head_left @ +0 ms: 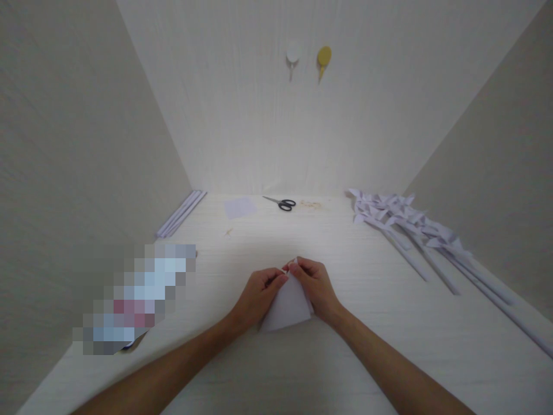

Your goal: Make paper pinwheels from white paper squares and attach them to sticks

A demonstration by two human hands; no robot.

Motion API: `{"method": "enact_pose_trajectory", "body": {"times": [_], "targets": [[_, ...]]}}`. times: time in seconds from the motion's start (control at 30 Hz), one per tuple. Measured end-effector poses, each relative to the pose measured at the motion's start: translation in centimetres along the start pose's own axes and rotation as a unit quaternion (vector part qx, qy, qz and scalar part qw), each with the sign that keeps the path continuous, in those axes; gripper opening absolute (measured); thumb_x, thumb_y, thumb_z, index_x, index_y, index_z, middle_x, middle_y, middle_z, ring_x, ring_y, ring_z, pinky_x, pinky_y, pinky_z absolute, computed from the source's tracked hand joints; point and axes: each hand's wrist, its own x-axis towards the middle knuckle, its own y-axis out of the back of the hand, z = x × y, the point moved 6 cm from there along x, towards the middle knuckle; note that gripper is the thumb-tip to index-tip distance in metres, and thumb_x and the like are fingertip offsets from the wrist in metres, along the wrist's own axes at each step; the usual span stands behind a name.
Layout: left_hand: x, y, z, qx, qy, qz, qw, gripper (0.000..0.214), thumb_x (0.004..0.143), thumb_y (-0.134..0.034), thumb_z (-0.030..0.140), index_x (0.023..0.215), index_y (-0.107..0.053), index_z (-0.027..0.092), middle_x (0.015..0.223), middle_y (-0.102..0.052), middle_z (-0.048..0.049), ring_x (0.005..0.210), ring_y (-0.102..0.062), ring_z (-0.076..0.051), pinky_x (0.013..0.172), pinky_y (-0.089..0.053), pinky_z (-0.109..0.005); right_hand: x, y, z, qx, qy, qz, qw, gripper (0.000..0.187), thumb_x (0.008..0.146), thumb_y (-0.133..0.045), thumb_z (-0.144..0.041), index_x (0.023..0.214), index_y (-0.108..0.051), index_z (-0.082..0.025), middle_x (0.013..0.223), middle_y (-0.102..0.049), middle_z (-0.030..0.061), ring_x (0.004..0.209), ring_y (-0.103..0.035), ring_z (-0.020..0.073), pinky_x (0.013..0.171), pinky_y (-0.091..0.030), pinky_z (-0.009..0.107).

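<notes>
A folded piece of pale lilac paper (287, 308) lies on the white table (345, 357) in front of me, shaped like a triangle with its tip pointing away. My left hand (257, 297) pinches the paper's left side near the tip. My right hand (314, 285) pinches the right side, fingers curled at the tip. Both hands meet at the top corner.
Black-handled scissors (281, 203) lie at the back, next to a small square paper sheet (239, 207) and some rubber bands (311, 204). Several finished paper pinwheels on sticks (410, 230) lie at the right. Rolled paper sticks (181, 214) rest at the left wall. Two hooks (307, 57) hang on the back wall.
</notes>
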Motion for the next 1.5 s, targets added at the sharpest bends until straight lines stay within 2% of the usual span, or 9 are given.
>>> {"method": "enact_pose_trajectory", "body": {"times": [0.23, 0.7, 0.83, 1.0, 1.23, 1.5], "targets": [[0.1, -0.5, -0.5, -0.061, 0.028, -0.008, 0.998, 0.034, 0.07, -0.044, 0.041, 0.057, -0.051, 0.011, 0.049, -0.038, 0.0037, 0.046, -0.03, -0.006, 0.042, -0.022, -0.019, 0.0, 0.0, 0.2, -0.006, -0.016, 0.009, 1.0, 0.022, 0.067, -0.054, -0.038, 0.064, -0.06, -0.017, 0.052, -0.049, -0.0029, 0.045, -0.038, 0.0072, 0.042, -0.026, 0.02], [0.3, -0.3, -0.6, -0.114, 0.049, 0.027, 0.992, 0.028, 0.065, -0.051, 0.037, 0.059, -0.056, 0.01, 0.049, -0.044, 0.0032, 0.046, -0.033, -0.006, 0.043, -0.024, -0.018, -0.2, -0.2, 0.1, 0.004, -0.023, 0.006, 1.0, 0.026, 0.068, -0.052, -0.041, 0.068, -0.061, -0.017, 0.055, -0.051, -0.0017, 0.045, -0.04, 0.0078, 0.041, -0.029, 0.02], [0.1, -0.2, -0.5, -0.096, 0.035, 0.038, 0.994, 0.03, 0.065, -0.051, 0.039, 0.059, -0.055, 0.011, 0.05, -0.046, 0.0027, 0.046, -0.035, -0.006, 0.042, -0.026, -0.018, -0.2, -0.2, 0.3, 0.023, -0.035, 0.009, 0.999, 0.025, 0.066, -0.054, -0.041, 0.068, -0.062, -0.017, 0.055, -0.052, -0.0012, 0.045, -0.04, 0.0081, 0.041, -0.029, 0.02], [-0.3, 0.2, 0.2, -0.038, 0.004, 0.069, 0.997, 0.029, 0.066, -0.049, 0.038, 0.059, -0.056, 0.012, 0.053, -0.049, 0.0015, 0.048, -0.04, -0.008, 0.044, -0.03, -0.019, 0.0, 0.3, 0.5, 0.061, -0.029, 0.045, 0.997, 0.017, 0.062, -0.06, -0.034, 0.063, -0.063, -0.017, 0.06, -0.057, -0.0009, 0.05, -0.044, 0.0087, 0.045, -0.029, 0.021], [-0.5, 0.3, 0.6, 0.008, -0.013, 0.078, 0.997, 0.028, 0.067, -0.048, 0.038, 0.058, -0.056, 0.012, 0.053, -0.05, 0.001, 0.048, -0.041, -0.008, 0.044, -0.032, -0.019, 0.1, 0.3, 0.6, 0.094, -0.013, 0.034, 0.995, 0.012, 0.062, -0.061, -0.029, 0.062, -0.065, -0.017, 0.062, -0.055, -0.0001, 0.056, -0.045, 0.0099, 0.051, -0.032, 0.023], [-0.5, 0.2, 0.4, 0.017, -0.016, 0.081, 0.996, 0.028, 0.067, -0.049, 0.037, 0.057, -0.055, 0.012, 0.052, -0.051, 0.0007, 0.048, -0.042, -0.008, 0.044, -0.032, -0.019, 0.1, 0.2, 0.7, 0.114, -0.026, 0.027, 0.993, 0.012, 0.061, -0.062, -0.028, 0.06, -0.064, -0.016, 0.059, -0.052, -0.0003, 0.052, -0.041, 0.0092, 0.048, -0.03, 0.022]]}}
